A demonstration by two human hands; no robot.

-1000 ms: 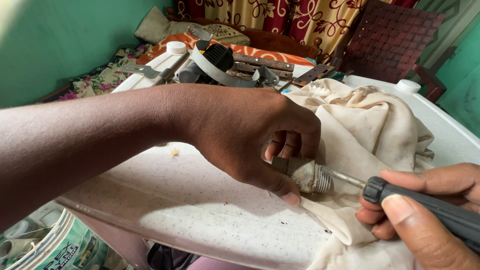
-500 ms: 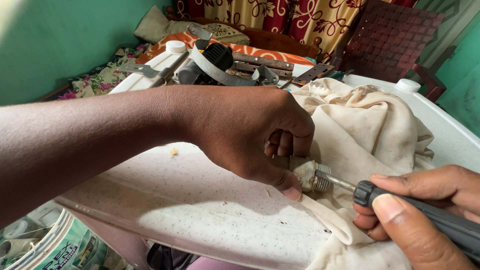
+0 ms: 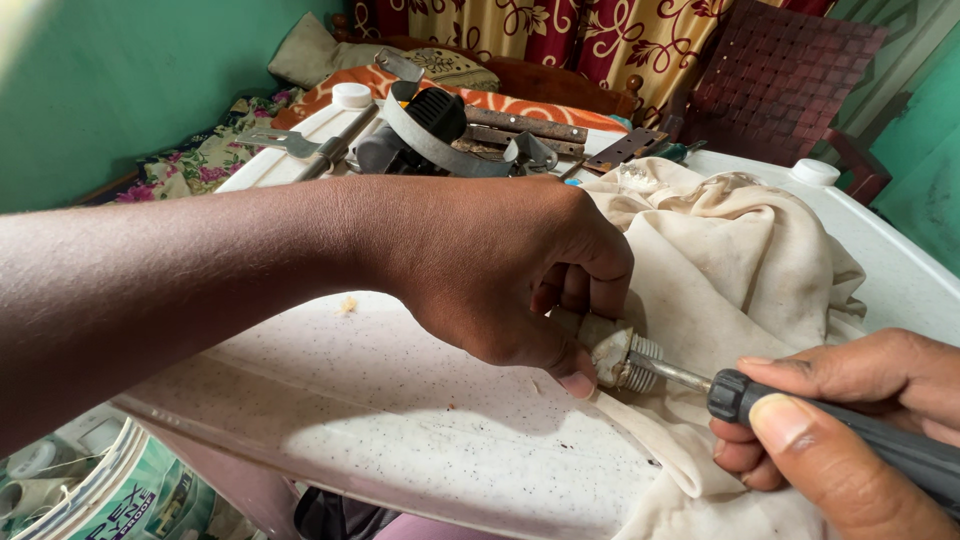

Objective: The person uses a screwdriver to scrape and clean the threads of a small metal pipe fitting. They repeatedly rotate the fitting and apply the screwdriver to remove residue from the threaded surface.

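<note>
My left hand (image 3: 510,275) grips a small whitish threaded fitting (image 3: 620,358) and presses it down on the speckled white table (image 3: 400,420). My right hand (image 3: 850,440) holds a dark-handled screwdriver (image 3: 820,425); its thin metal shaft pokes into the open threaded end of the fitting. A crumpled cream cloth (image 3: 740,260) lies under and behind both hands.
At the table's far end lie metal tools, a grey strap clamp (image 3: 440,140), flat rusty bars (image 3: 525,125) and a white cap (image 3: 352,95). A brown woven chair (image 3: 780,80) stands behind. A green-and-white bucket (image 3: 110,490) sits below the table's near left edge.
My right hand has pushed the screwdriver leftward, deeper into the fitting. My left hand has closed more tightly over the fitting and barely shifted.
</note>
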